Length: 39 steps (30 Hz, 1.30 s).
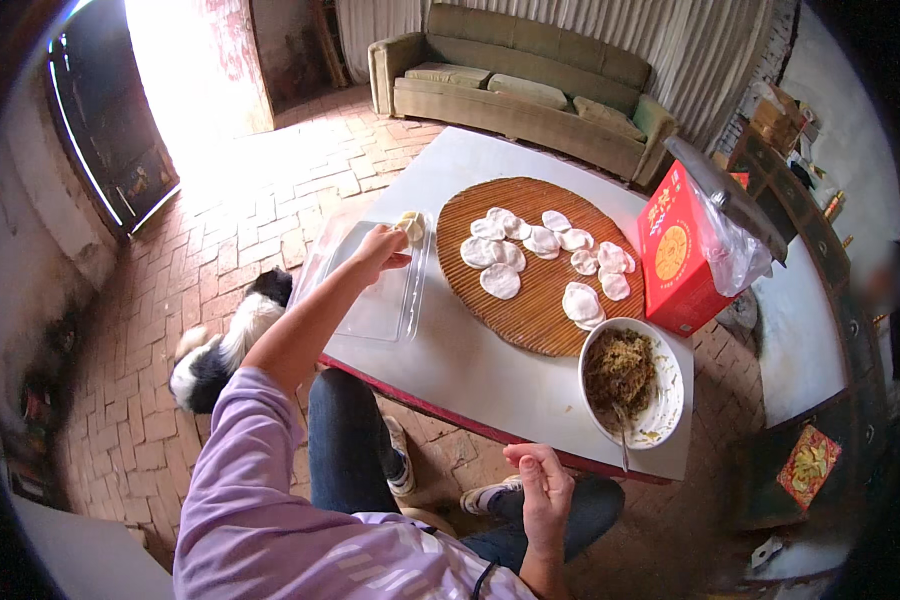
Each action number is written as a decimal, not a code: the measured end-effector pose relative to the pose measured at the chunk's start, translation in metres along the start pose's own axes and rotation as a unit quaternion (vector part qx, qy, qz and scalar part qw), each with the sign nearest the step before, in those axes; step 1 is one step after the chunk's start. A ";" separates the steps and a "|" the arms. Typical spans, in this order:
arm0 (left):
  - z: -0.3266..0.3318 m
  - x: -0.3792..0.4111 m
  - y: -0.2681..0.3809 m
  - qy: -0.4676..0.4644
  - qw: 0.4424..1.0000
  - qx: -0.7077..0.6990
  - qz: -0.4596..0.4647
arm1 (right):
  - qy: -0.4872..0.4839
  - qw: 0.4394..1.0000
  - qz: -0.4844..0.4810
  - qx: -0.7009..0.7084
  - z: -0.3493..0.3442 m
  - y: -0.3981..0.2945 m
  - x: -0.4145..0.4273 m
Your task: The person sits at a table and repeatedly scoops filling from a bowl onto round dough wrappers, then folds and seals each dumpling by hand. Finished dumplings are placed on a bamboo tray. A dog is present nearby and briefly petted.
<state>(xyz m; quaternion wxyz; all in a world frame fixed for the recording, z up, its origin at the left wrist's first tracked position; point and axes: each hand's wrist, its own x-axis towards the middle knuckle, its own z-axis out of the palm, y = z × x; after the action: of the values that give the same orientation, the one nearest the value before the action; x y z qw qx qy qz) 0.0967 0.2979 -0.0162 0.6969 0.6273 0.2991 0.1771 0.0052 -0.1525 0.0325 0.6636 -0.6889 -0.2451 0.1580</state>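
My left hand (pixel 380 253) reaches over a clear plastic tray (pixel 375 326) at the left of the table. Its fingertips are at one or more pale dumplings (pixel 412 226) in the tray's far right corner; whether they still grip one is hidden. Near the table's front edge, my right hand (pixel 546 491) is raised above my thigh, thumb close to its curled fingers, with nothing visible in it. Several round dough wrappers (pixel 500 280) lie, some overlapping, on a round ribbed brown board (pixel 495 326). A white bowl (pixel 671 409) holds chopped filling (pixel 621 367) and a metal spoon (pixel 623 442).
On the table's (pixel 487 390) right side stands a red box (pixel 667 247) with a plastic bag (pixel 736 251) on it. A black-and-white furry animal (pixel 229 341) lies on the brick floor (pixel 157 405) at left. Beyond the table is a sofa (pixel 525 67).
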 end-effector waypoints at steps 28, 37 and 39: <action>0.116 -0.019 -0.002 -0.121 0.752 0.457 0.460 | 0.002 0.998 -0.040 -0.045 -0.019 -0.008 -0.007; 0.172 -0.028 0.000 -0.236 0.679 0.562 0.410 | 0.046 0.997 -0.040 -0.052 -0.038 -0.005 -0.031; 0.168 -0.028 0.001 -0.202 0.672 0.601 0.382 | 0.056 0.997 -0.032 -0.043 -0.039 0.000 -0.035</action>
<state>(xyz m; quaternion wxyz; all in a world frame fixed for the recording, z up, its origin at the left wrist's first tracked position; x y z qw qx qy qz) 0.1827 0.1514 -0.0035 0.0844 0.9907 -0.0728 0.0785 -0.0024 -0.2048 0.0310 0.6507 -0.7164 -0.2362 0.0868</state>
